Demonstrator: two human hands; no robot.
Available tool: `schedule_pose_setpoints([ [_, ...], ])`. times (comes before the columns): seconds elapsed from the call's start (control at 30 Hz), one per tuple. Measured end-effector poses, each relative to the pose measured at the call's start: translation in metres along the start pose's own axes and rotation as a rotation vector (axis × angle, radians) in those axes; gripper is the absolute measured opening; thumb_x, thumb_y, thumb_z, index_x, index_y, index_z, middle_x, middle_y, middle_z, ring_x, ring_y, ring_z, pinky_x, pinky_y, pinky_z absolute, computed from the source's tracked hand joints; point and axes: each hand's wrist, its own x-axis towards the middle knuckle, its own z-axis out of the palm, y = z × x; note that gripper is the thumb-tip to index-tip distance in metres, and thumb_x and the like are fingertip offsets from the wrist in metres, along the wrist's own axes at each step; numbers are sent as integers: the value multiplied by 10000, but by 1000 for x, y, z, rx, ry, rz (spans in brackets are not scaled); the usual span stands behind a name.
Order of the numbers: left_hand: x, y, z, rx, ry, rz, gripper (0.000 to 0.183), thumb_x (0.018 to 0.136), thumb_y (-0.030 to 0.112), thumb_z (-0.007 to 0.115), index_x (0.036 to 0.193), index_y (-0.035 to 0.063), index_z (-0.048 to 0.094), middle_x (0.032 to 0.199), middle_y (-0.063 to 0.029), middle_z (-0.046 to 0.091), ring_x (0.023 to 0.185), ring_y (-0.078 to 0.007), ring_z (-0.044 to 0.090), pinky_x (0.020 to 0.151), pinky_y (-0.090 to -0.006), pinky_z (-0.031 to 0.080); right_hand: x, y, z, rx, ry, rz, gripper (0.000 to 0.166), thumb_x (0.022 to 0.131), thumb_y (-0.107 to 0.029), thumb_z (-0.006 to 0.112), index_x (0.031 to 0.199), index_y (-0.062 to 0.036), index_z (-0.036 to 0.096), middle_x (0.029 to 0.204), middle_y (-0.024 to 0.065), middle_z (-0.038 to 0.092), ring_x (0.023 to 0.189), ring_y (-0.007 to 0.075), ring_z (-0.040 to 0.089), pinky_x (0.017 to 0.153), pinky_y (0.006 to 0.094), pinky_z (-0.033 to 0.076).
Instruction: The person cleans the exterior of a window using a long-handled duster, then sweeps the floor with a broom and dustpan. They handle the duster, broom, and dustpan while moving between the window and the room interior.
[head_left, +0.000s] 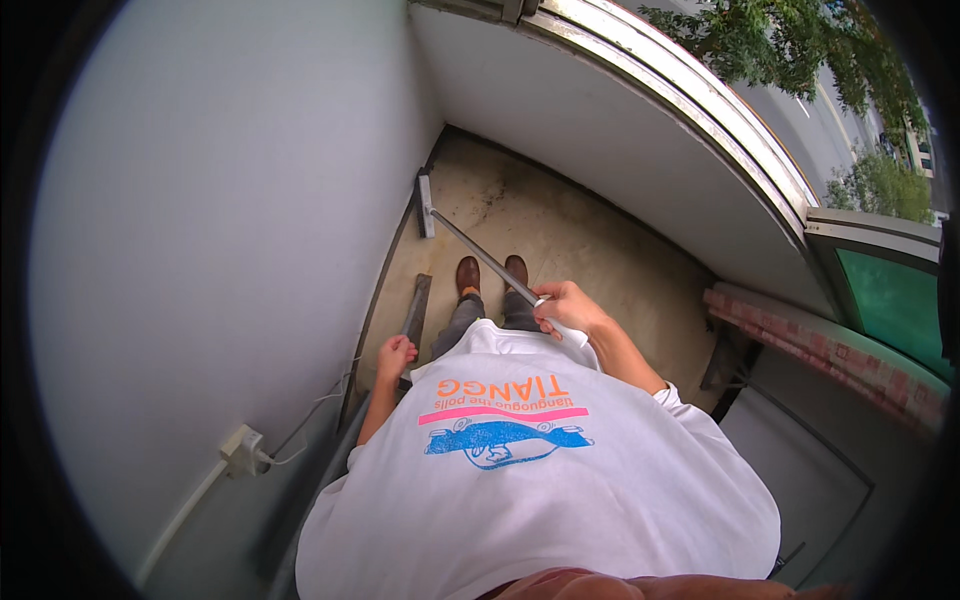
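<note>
My right hand (566, 309) grips the white end of a grey handle in front of my shirt. This handle belongs to a floor brush (426, 206), whose grey head with dark bristles rests at the foot of the left wall. Low on my left side, my left hand (395, 356) has its fingers curled round the near end of a narrow grey tool (418, 306), possibly a dustpan seen edge-on. The far end of that tool points towards the floor (600, 247). Dark specks (491, 199) lie on the floor near the corner, to the right of the brush head.
A pale wall (225, 187) stands close on my left, with a socket and plugged-in adapter (244, 450) and a thin cable (319, 401). Beneath the window frame (675, 97) runs a low wall (585, 112). A pink-patterned ledge or cushion (817, 349) juts out at right.
</note>
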Motion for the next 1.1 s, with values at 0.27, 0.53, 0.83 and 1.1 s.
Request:
schedule_pose_setpoints([
  [0.27, -4, 19, -23, 19, 66, 35, 261, 915, 192, 533, 1084, -6, 546, 883, -111, 641, 710, -160, 635, 623, -260, 511, -4, 10, -3, -19, 18, 7, 614, 748, 44, 527, 1325, 120, 331, 662, 95, 518, 489, 144, 501, 400, 285, 404],
  [0.53, -12, 14, -26, 83, 35, -19, 262, 917, 176, 525, 1100, -10, 542, 879, -104, 640, 709, -161, 634, 623, -261, 511, 26, 17, -2, 284, -45, 44, 523, 752, 32, 547, 1248, 111, 401, 660, 91, 511, 491, 140, 497, 364, 269, 389],
  [0.83, 9, 38, -32, 111, 26, 16, 240, 924, 169, 513, 1082, -7, 547, 897, -107, 633, 725, -162, 633, 635, -269, 516, 84, 106, -60, -1224, 307, 273, 457, 903, -220, 443, 1327, -387, 421, 1144, 126, 603, 1077, 304, 568, 905, 390, 457],
  [1.1, 13, 48, -25, 123, 18, 23, 242, 925, 165, 511, 1085, -14, 548, 905, -111, 637, 742, -170, 642, 639, -275, 522, -44, 138, -127, -1249, 597, 351, 410, 889, -219, 456, 1284, -321, 497, 963, 184, 645, 898, 343, 622, 795, 439, 495],
])
